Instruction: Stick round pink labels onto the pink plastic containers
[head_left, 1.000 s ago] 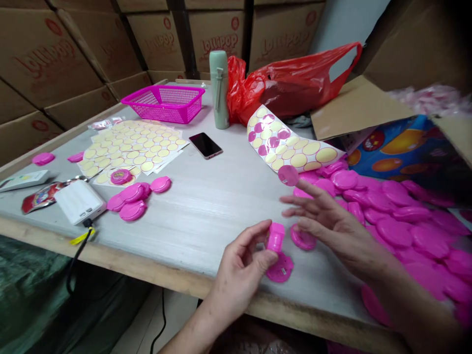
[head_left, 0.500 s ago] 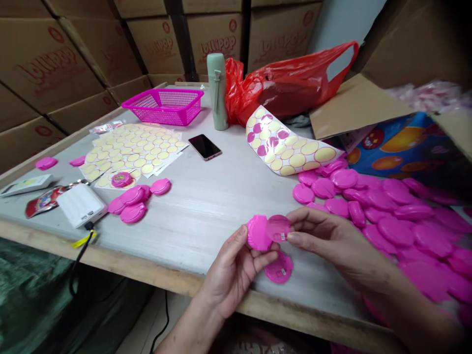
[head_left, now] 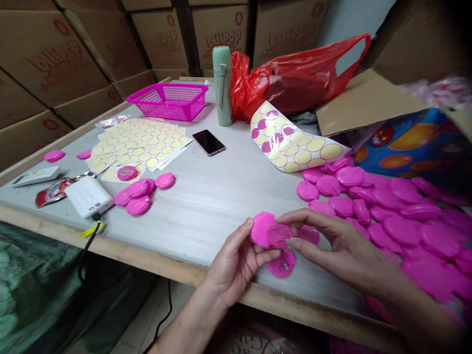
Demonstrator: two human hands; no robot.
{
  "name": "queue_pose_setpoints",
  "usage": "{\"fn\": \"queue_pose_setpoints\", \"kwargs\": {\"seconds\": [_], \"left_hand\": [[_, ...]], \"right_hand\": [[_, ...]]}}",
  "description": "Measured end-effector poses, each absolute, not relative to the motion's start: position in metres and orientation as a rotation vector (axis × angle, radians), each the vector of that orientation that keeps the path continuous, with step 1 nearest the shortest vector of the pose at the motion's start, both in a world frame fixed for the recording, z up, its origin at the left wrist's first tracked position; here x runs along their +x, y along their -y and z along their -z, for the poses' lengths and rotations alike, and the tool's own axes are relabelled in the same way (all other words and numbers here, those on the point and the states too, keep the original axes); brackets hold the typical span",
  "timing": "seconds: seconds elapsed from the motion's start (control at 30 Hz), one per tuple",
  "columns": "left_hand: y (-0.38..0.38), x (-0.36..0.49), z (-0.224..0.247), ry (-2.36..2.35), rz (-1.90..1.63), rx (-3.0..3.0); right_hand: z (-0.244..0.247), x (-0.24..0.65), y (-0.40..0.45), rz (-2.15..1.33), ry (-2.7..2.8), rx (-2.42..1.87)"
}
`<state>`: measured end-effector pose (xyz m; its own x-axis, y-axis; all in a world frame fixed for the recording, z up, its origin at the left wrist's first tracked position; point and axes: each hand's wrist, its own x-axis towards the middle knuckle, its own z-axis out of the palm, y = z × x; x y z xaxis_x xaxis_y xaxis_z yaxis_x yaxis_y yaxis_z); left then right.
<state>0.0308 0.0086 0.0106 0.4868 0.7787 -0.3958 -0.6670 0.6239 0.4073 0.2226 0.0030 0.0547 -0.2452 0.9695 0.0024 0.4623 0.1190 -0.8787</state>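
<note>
My left hand (head_left: 236, 260) holds a round pink plastic case (head_left: 260, 229) up just above the table. My right hand (head_left: 334, 243) pinches a thin, translucent pink disc (head_left: 279, 235) between its fingertips and holds it against the case's face. Under my hands, a pink case part (head_left: 281, 263) lies on the table, and another pink disc (head_left: 309, 234) lies partly hidden by my right fingers. Directly to the right is a large heap of pink round cases (head_left: 391, 221).
A curled sticker sheet (head_left: 295, 140) lies beyond my right hand, with more sheets (head_left: 136, 147) to the left beside a small group of pink cases (head_left: 134, 194). A phone (head_left: 208, 142), green bottle (head_left: 222, 86), pink basket (head_left: 169, 101) and red bag (head_left: 298, 78) stand farther back.
My right hand has carried the pink disc from above the heap to the case. My left hand has turned the case flatter. The heap shows more clearly as the view shifted slightly.
</note>
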Motion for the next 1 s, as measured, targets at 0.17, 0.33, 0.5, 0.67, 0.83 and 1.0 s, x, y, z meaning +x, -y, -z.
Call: {"fn": "queue_pose_setpoints", "kwargs": {"seconds": [0.17,0.33,0.5,0.67,0.83,1.0], "left_hand": [[-0.009,0.03,-0.009,-0.583,-0.836,0.216],[-0.01,0.03,-0.008,-0.602,-0.797,0.212],[-0.011,0.03,-0.008,-0.632,-0.802,0.223],[-0.011,0.03,-0.009,-0.644,-0.793,0.228],[-0.011,0.031,-0.008,-0.618,-0.805,0.229],[-0.011,0.031,-0.008,-0.617,-0.813,0.219]], "right_hand": [[-0.053,0.227,-0.004,-1.061,1.827,-1.362],[-0.049,0.227,-0.009,-1.254,1.685,-1.313],[-0.042,0.228,-0.009,-1.137,1.63,-1.235],[-0.044,0.227,-0.006,-1.046,1.622,-1.329],[-0.046,0.226,-0.003,-1.091,1.748,-1.391],[-0.052,0.222,-0.004,-1.071,1.799,-1.368]]}}
